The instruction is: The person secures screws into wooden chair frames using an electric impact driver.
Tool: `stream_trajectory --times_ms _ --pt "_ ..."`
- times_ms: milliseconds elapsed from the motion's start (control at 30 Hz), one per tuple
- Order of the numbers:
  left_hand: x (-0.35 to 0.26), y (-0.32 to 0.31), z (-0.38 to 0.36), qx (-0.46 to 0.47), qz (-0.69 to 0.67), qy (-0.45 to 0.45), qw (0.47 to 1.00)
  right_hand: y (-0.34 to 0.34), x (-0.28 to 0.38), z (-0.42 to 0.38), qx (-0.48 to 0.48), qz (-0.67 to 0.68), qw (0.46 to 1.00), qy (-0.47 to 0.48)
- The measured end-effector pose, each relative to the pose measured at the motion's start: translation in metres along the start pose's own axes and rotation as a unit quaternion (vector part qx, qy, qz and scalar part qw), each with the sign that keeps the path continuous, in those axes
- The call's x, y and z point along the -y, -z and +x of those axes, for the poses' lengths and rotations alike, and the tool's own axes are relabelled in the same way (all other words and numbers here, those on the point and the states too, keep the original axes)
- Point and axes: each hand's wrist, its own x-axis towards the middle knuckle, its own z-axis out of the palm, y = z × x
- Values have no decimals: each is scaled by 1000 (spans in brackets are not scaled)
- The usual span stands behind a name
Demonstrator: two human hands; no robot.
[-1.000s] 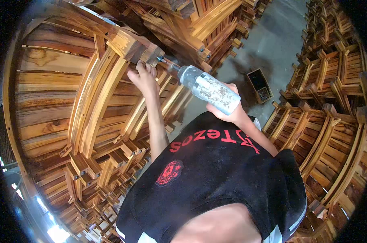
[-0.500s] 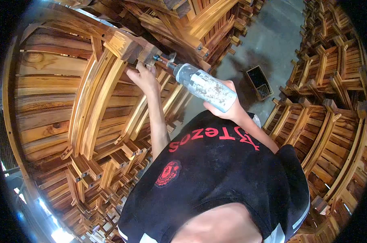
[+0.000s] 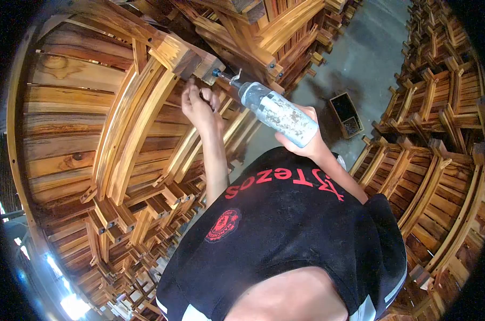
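Observation:
My right hand (image 3: 305, 140) is wrapped round a power driver (image 3: 280, 115) with a pale, dark-speckled cylindrical body. Its thin shaft points up and left to a dark bolt head (image 3: 216, 72) in the end of a wooden block (image 3: 204, 68). Whether the tip sits fully in the bolt is too small to tell. Just below the block is my left hand (image 3: 202, 109), closed, its fingers curled inward. Something small and dark seems to show between those fingers, but I cannot make it out. The block joins a large slatted wooden panel (image 3: 76, 109) with curved rails (image 3: 138, 134).
A box (image 3: 345, 115) with small dark contents stands on the grey floor (image 3: 371, 48) to the right. Stacked wooden frames (image 3: 419, 182) line the right side. More wooden pieces (image 3: 285, 27) rise ahead, and several slatted assemblies (image 3: 114, 219) extend lower left.
My left hand has come off the block's underside and curled its fingers just below it. The driver still points at the bolt. The whole view has shifted slightly.

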Motion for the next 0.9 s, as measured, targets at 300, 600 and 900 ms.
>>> stream_trajectory --times_ms 300,600,900 --pt "3 64 -19 96 -194 337 916 -1 2 2 -6 -36 999 22" --pt "15 68 -40 143 -152 379 901 -3 1 -3 -17 -43 999 7" --pt "26 71 -55 145 -159 399 891 -3 1 -4 -12 -62 998 -1"
